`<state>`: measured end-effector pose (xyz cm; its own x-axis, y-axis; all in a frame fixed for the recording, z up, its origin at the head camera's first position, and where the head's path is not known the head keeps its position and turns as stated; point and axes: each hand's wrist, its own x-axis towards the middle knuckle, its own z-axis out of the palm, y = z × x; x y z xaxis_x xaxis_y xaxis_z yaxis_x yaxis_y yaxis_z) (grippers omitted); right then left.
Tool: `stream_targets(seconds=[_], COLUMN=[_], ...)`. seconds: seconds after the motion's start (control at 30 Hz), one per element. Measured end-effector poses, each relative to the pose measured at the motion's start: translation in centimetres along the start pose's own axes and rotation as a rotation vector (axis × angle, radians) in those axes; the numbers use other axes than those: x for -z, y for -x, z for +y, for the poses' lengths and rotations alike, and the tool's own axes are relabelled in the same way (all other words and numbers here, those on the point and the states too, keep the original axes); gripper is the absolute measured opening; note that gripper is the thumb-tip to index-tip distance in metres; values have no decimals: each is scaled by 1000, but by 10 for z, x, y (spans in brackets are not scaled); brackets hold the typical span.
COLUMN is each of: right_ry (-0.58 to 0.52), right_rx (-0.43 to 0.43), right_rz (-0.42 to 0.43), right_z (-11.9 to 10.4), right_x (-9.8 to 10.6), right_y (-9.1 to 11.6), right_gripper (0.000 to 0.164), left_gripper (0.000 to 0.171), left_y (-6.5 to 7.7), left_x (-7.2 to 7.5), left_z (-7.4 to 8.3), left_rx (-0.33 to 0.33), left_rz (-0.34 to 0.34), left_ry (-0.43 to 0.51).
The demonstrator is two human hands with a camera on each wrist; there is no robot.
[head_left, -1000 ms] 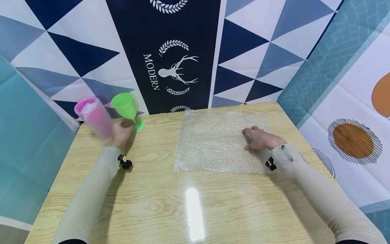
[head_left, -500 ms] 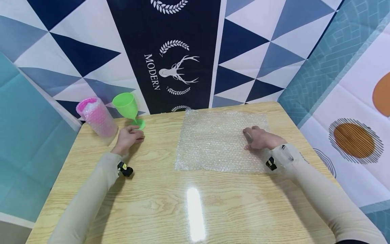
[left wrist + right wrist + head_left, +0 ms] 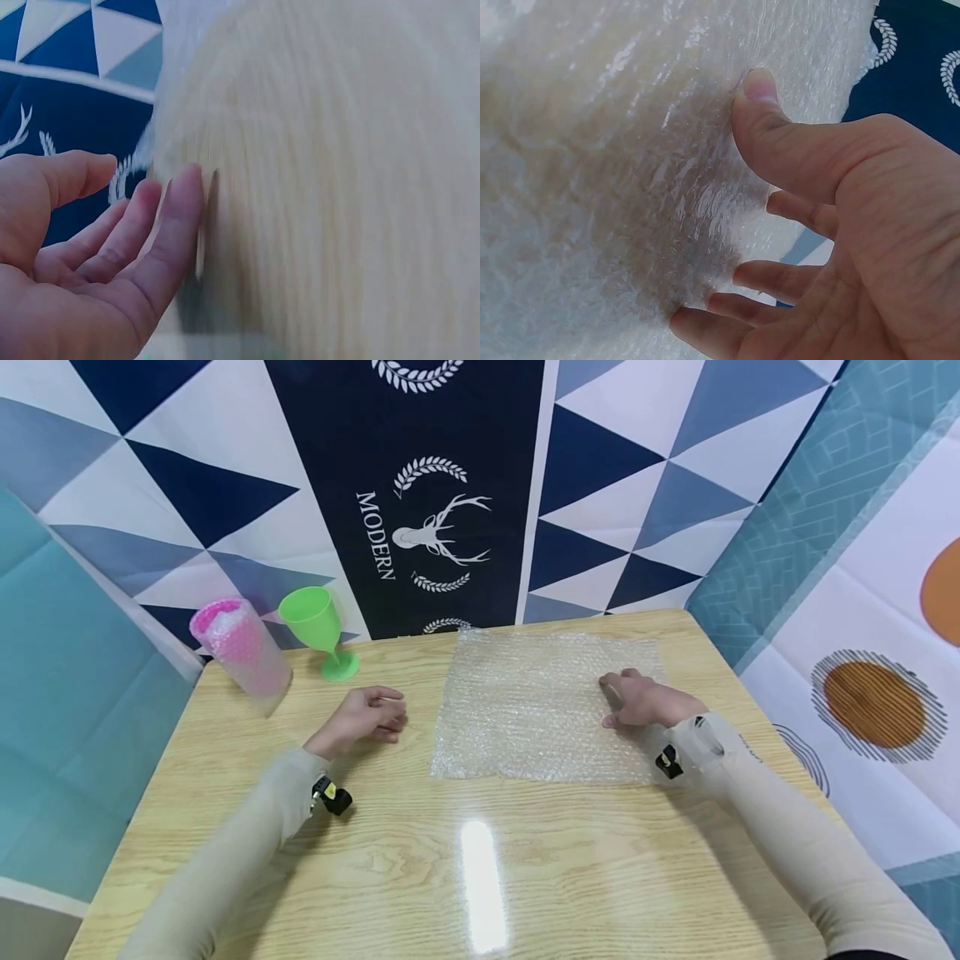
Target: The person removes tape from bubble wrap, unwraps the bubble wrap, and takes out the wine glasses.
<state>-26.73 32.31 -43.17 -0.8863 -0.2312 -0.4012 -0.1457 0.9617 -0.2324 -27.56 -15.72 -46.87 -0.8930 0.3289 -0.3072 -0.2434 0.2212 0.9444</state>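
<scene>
A clear sheet of bubble wrap (image 3: 525,710) lies flat on the table, right of centre. My right hand (image 3: 645,700) rests on its right part, fingertips and thumb spread on the plastic, as the right wrist view shows on the bubble wrap (image 3: 630,150). My left hand (image 3: 363,720) hovers over the wood left of the sheet, holding nothing, its fingers loosely bent in the left wrist view. Behind it, a bright green plastic goblet (image 3: 315,622) stands upright near the back edge. Left of the goblet stands a pink cup-like thing rolled in bubble wrap (image 3: 243,643).
The light wooden table (image 3: 375,860) backs onto a patterned wall hanging (image 3: 427,535) with triangles and a deer head. Teal and white cloths (image 3: 847,610) rise along the sides. A bright light reflection (image 3: 483,885) shows on the front of the tabletop.
My left hand has left the base of the green goblet and moved right and nearer, toward the bubble wrap sheet. The goblet stays in place. My right hand has not moved.
</scene>
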Motion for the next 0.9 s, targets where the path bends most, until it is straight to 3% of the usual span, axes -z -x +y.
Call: stream_targets(seconds=[0.17,0.4,0.7,0.9], right_ry=[14,-7,-39,-57], right_rx=[20,12,19,83], right_rz=[21,5,5,58], right_z=[1,0,4,7], right_x=[0,1,-2,-2], right_y=[2,1,0,1], right_gripper=[79,81,83,82], left_gripper=[43,39,10,12], left_y=[4,7,-2,0], left_x=[-22,-51,-81,-85], left_z=[2,3,-4,-7], left_rx=[55,109,107,77], left_rz=[-115,-188,-130,-73], left_ry=[31,34,0,-17])
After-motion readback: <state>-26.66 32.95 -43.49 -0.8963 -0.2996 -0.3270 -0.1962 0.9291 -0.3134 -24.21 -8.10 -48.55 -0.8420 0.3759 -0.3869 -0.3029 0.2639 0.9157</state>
